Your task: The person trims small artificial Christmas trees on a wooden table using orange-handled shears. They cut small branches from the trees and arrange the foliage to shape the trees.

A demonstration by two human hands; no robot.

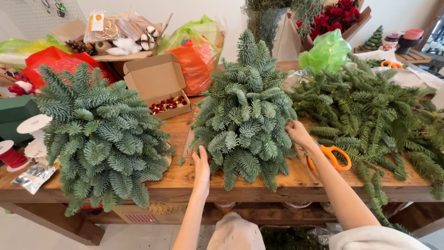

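Both hands touch the fir tree (243, 106); left hand (201, 167) flat, right hand (298, 133) gripping.

Two small fir trees: one (244, 111) between the two hands, the other (99, 134) well off the left hand's (201, 167) outer side. One pair of orange-handled scissors (332, 156) just past the right hand (298, 133), a second pair (391, 64) far beyond it. One open cardboard box of red berries (159, 85) beyond the left hand. One loose heap of fir cuttings (370, 115) outside the right hand.
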